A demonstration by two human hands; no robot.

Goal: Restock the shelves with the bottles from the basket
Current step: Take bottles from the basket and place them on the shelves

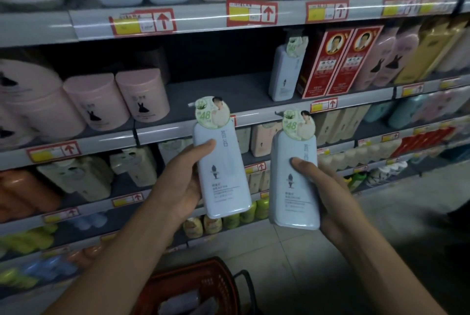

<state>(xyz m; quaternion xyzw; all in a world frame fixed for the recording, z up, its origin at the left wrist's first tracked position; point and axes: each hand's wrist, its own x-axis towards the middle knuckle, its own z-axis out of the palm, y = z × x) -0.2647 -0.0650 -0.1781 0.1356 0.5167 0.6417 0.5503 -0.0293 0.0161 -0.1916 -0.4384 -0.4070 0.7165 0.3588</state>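
my left hand [178,187] grips one pale blue bottle [223,172], my right hand [328,197] grips another bottle [295,182], both upright before the shelf gap [218,93]. i'd seat them beside the matching bottle [286,73], labels forward. the basket [203,289] sits below.

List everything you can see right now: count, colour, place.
Held bottles: 2, pale blue, left one, right one.
Shelf bottle: 1, pale blue, middle shelf beside the boxes.
Red boxes: 2, middle shelf.
Pink tubs: 2 plain, more blurred at left, middle shelf.
Gap: middle shelf, between tubs and shelf bottle.
Basket: 1, red, on floor.
Left hand: grips left bottle.
Right hand: grips right bottle.
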